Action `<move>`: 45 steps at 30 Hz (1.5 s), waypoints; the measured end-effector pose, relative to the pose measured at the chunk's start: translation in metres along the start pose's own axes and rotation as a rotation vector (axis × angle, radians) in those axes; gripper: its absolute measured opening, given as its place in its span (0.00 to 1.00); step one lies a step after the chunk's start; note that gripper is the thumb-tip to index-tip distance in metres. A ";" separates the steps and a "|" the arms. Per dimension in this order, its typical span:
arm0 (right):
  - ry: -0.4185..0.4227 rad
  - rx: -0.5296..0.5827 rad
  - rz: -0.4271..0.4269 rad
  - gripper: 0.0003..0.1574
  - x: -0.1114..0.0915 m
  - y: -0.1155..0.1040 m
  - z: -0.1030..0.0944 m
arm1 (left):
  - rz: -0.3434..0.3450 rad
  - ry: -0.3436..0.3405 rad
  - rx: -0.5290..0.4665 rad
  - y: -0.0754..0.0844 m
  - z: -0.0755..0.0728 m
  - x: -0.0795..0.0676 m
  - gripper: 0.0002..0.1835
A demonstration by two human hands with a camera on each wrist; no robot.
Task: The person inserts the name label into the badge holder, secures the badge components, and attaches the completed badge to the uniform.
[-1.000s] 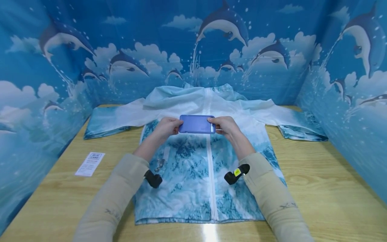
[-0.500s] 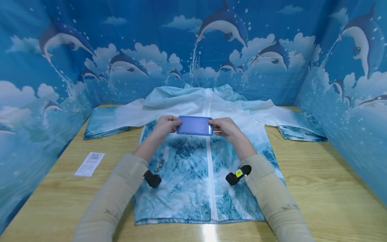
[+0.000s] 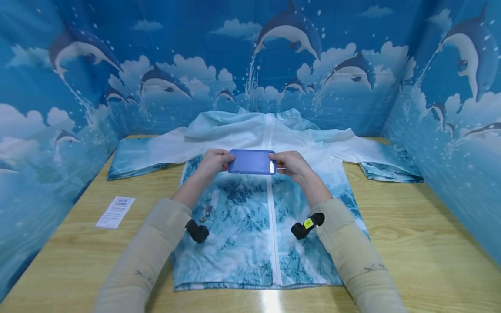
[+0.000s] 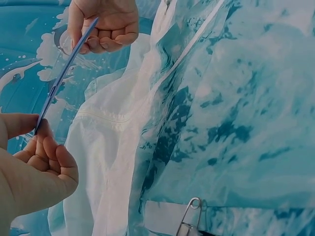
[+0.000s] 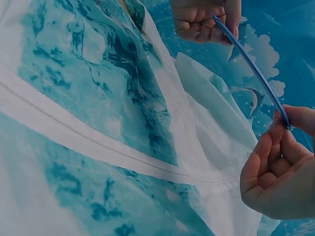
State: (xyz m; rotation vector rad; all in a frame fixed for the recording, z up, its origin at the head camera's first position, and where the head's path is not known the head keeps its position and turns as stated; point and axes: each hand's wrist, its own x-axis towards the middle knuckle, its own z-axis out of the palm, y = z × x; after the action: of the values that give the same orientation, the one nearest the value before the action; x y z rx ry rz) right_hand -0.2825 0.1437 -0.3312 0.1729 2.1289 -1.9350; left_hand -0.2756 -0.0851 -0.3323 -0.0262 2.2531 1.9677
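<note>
Above the jacket, a thin purple-blue phone case [image 3: 252,161] is held level between both hands. My left hand [image 3: 213,163] pinches its left end between thumb and fingers. At the opposite end, near a small bright cutout, my right hand [image 3: 291,164] pinches it the same way. Seen edge-on in the left wrist view, the phone case [image 4: 64,73] is a narrow, slightly bowed strip. The right wrist view also shows the case [image 5: 256,71] from its edge. Beneath lies a blue-and-white jacket [image 3: 242,243], zipped, with sleeves spread and cuffs folded in.
A metal pin-like clip [image 3: 206,214] lies on the jacket's left front, seen closer as a safety-pin-shaped piece [image 4: 191,216]. To the left, a white printed card [image 3: 115,212] rests on the wooden table [image 3: 422,243]. Dolphin-print curtains [image 3: 219,52] enclose the back and sides.
Both hands have shifted slightly left with the phone case, which tilted a little. The jacket, card and clip have stayed in place.
</note>
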 end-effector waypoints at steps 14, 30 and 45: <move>0.042 0.008 -0.002 0.14 0.001 0.000 0.002 | 0.023 0.000 -0.006 -0.002 -0.001 0.000 0.17; 0.022 -0.018 0.013 0.17 -0.001 0.001 -0.002 | 0.085 -0.001 0.061 -0.002 -0.005 -0.002 0.17; -0.018 -0.048 0.023 0.16 -0.003 0.001 -0.005 | 0.097 -0.019 0.114 -0.004 -0.008 -0.002 0.17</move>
State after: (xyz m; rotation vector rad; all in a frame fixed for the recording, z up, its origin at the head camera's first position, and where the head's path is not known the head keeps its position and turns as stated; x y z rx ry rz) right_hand -0.2795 0.1492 -0.3312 0.1691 2.1504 -1.8642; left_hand -0.2740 -0.0932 -0.3350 0.1168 2.3927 1.8726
